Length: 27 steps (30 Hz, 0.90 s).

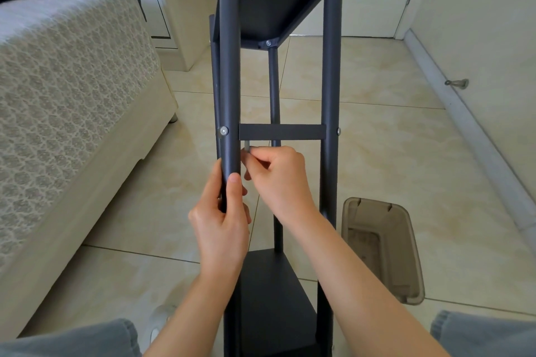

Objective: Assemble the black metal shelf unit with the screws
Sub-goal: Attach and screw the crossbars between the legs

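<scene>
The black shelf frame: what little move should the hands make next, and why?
Probably twist the small silvery piece that the right hand pinches just under the crossbar, beside the post the left hand grips. A screw head sits on that post at crossbar height, so that joint seems to be the one being fastened; what the piece is, I cannot tell.

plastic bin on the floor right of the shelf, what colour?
Translucent smoky grey-brown. The bin shows best in the head view.

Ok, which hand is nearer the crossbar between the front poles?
Right. The right hand pinches a small metal piece just under the crossbar; the left hand grips the left pole lower down.
</scene>
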{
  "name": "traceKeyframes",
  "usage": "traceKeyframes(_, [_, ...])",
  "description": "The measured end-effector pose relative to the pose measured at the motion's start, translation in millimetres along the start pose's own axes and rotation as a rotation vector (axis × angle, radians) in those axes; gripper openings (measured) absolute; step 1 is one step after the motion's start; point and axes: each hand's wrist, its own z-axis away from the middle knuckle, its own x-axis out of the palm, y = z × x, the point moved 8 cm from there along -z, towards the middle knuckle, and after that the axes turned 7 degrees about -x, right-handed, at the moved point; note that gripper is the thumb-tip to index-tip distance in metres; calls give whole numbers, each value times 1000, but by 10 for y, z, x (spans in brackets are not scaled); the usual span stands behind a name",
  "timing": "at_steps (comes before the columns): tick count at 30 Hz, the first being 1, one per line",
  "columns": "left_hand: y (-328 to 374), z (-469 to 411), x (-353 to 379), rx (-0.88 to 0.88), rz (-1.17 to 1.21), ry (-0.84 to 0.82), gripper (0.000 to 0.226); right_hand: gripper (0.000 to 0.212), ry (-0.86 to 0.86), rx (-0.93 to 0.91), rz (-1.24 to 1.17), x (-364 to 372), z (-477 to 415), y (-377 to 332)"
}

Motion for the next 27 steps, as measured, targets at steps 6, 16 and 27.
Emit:
traceKeyframes(6, [-11,17,25,-14,44,-8,37,31,168,-70,-63,75,73,70])
traceKeyframes(16, [-32,-22,-6,-34,2,-6,30,26,290,-163,-88,129,24,109])
traceKeyframes(27, [-58,-67,-83,-15,0,-7,34,25,-38,103,-101,127,97,198])
